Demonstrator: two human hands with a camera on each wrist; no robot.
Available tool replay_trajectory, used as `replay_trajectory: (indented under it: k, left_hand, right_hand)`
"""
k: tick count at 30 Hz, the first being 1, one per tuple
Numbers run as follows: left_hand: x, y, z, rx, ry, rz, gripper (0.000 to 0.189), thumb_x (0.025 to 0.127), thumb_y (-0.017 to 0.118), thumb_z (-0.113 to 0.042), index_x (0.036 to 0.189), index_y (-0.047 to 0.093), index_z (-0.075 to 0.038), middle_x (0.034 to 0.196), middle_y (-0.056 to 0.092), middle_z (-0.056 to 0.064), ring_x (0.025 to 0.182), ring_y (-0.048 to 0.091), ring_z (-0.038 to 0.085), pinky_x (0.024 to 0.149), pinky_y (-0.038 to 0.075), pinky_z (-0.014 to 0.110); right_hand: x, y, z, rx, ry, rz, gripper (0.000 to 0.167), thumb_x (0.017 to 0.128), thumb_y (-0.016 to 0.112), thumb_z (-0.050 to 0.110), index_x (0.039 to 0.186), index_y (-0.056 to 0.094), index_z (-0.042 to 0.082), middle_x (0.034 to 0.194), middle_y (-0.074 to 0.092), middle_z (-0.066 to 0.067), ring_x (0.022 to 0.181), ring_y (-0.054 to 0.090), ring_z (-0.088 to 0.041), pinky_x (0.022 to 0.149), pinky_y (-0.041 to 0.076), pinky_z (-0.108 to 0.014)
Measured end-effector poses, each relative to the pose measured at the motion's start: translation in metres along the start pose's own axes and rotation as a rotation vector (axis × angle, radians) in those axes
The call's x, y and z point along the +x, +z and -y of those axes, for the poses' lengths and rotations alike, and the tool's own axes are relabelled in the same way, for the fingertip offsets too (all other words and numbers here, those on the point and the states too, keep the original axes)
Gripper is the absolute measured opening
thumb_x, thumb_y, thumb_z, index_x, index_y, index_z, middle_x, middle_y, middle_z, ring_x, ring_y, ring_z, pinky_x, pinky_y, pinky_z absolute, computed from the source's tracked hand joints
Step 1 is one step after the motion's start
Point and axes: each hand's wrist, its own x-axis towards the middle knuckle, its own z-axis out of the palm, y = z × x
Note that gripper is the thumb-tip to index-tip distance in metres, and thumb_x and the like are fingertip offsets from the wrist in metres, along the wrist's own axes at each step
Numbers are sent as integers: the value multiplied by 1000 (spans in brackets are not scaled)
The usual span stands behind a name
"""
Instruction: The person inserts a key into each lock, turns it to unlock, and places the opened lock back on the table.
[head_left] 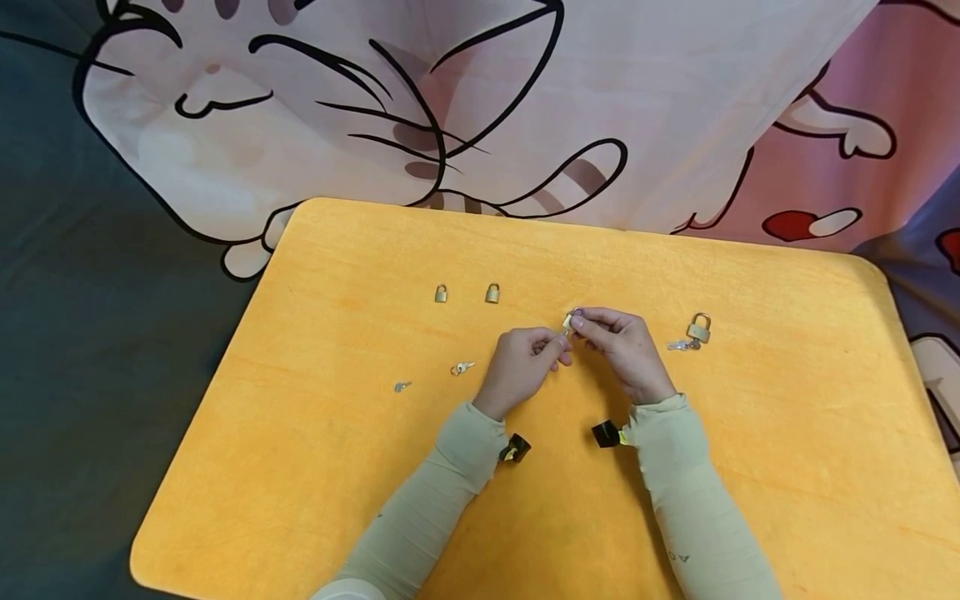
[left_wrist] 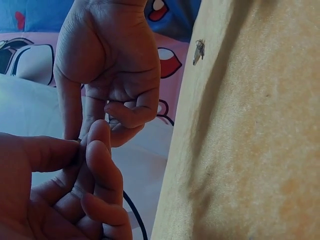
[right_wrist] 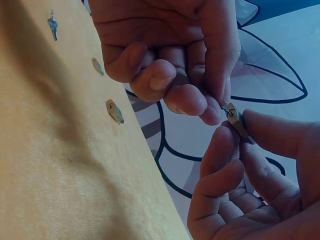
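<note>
Above the table, my right hand (head_left: 626, 354) pinches a small brass padlock (right_wrist: 237, 121) between thumb and fingers. My left hand (head_left: 517, 367) meets it from the other side, thumb and index finger pinching a small key (right_wrist: 224, 108) at the keyhole end of the lock. Fingertips cover most of the key. In the left wrist view the two hands meet fingertip to fingertip and the padlock is hidden behind them.
Two small padlocks (head_left: 441, 294) stand towards the back of the yellow table (head_left: 337, 467). Nearer lie a key on a ring (head_left: 462, 367) and a small key (head_left: 402, 387). To the right is a larger padlock (head_left: 699, 332) with keys (head_left: 681, 345) beside it. A cat-print curtain (head_left: 637, 108) hangs behind.
</note>
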Motion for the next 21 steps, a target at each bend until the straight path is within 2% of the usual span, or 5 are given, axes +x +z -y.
replay_trajectory:
  k: [10,21]
  left_hand:
    - [0,1,-1,-12,-4,-6,25,101,60,-15,95,78,1,72,71,-5,71,68,29,52,41,21]
    - [0,0,-1,-2,13,1,28,102,60,-18,93,78,0,73,72,-4,70,67,30,50,38,22]
  right_hand:
    - [-2,1,0,-23,-28,5,39,98,67,14,123,62,-16,99,73,7,92,65,-10,83,53,-28]
    - [-1,1,-3,-31,-64,-7,39,97,69,13,121,64,-16,100,74,6,93,68,-10,86,55,-28]
